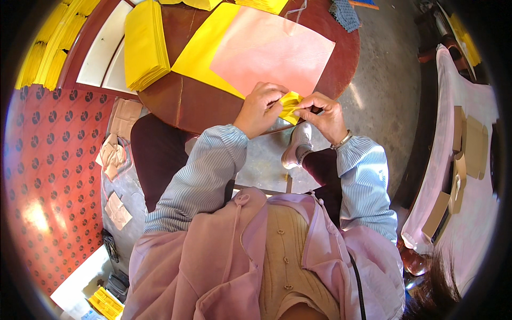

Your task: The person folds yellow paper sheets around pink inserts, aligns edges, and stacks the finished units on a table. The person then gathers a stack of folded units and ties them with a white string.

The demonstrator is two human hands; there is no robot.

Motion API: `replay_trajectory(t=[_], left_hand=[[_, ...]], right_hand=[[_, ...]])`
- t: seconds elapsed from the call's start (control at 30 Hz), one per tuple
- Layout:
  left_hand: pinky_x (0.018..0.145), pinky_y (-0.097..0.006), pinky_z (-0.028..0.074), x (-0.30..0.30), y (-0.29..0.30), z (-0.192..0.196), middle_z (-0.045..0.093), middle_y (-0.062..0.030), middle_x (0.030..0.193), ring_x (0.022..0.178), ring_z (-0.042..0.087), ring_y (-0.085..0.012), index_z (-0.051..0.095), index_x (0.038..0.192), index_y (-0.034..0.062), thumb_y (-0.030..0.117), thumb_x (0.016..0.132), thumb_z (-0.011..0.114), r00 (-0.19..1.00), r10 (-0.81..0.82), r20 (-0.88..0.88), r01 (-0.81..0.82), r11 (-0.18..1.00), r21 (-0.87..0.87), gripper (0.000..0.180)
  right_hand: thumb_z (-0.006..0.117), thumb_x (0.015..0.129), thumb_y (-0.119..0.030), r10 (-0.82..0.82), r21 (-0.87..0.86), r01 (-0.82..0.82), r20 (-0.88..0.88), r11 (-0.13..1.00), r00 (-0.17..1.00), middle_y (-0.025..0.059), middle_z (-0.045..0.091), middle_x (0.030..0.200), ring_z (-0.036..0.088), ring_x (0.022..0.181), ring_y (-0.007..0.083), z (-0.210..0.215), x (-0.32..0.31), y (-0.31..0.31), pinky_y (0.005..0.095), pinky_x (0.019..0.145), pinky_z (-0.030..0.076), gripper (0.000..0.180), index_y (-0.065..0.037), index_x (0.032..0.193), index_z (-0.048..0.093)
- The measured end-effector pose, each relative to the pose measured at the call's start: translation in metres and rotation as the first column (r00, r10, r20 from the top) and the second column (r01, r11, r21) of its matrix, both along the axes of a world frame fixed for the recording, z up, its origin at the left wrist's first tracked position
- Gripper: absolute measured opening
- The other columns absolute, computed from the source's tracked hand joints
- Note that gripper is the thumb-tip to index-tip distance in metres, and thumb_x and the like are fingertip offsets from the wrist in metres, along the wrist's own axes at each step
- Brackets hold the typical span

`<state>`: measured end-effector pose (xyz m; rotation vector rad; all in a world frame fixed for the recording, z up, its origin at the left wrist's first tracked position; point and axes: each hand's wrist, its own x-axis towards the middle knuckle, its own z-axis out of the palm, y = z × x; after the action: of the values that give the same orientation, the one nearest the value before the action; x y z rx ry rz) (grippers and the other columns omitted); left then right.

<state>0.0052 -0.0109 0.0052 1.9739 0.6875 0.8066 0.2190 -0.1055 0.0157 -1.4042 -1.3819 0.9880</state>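
Both my hands meet over the near edge of a round brown table (213, 112). Between them is a small piece of folded yellow paper (289, 108). My left hand (260, 108) pinches its left side, and my right hand (324, 116) grips its right side with thumb and fingers. Just beyond my hands lies a large pink sheet (277, 48), on top of yellow sheets (200, 64) that show along its left side. A thick stack of folded yellow paper (145, 48) rests on the table to the left.
More yellow bundles (53, 42) sit at the far left, above a red patterned surface (58, 138). Crumpled brown paper (112, 154) lies on the floor. At the right, open cardboard boxes (464, 160) stand on a pale cloth (469, 234). A blue-grey cloth (345, 15) hangs at the table's far right.
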Motion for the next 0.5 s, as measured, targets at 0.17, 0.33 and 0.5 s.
replay_trajectory(t=[0.17,0.33,0.5], left_hand=[[0.100,-0.038,0.055,-0.003,-0.001,0.005,0.070,-0.0119,0.125,0.121,0.062,-0.0288,0.074,0.109,-0.0005,0.006,0.079,0.074,0.998,-0.045,-0.038,0.048,0.996,0.081,0.030],[0.102,-0.040,0.054,0.000,0.001,0.003,0.070,-0.0088,0.123,0.120,0.062,-0.0284,0.076,0.109,0.0028,0.009,0.078,0.079,0.997,-0.017,-0.074,0.026,0.991,0.129,0.032],[0.093,-0.037,0.059,0.006,-0.005,-0.004,0.072,-0.0072,0.120,0.115,0.065,-0.0263,0.079,0.105,0.0042,0.013,0.084,0.081,0.996,0.069,-0.052,-0.059,0.983,0.172,0.023]], right_hand=[[0.084,0.086,-0.003,-0.024,0.017,0.024,-0.002,1.000,1.000,0.0028,0.071,0.095,0.065,0.084,0.0094,0.002,-0.003,0.000,0.0256,0.075,0.052,0.012,-0.002,0.098,0.079],[0.085,0.086,-0.003,-0.017,0.082,0.021,-0.055,0.996,0.998,0.0035,0.072,0.096,0.066,0.087,0.0104,0.005,-0.007,-0.001,0.0261,0.077,0.052,0.013,-0.003,0.098,0.079],[0.084,0.086,-0.001,-0.020,0.209,0.011,0.041,0.978,0.999,0.0045,0.071,0.098,0.067,0.091,0.0125,0.005,-0.013,0.001,0.0266,0.080,0.052,0.015,-0.004,0.099,0.079]])
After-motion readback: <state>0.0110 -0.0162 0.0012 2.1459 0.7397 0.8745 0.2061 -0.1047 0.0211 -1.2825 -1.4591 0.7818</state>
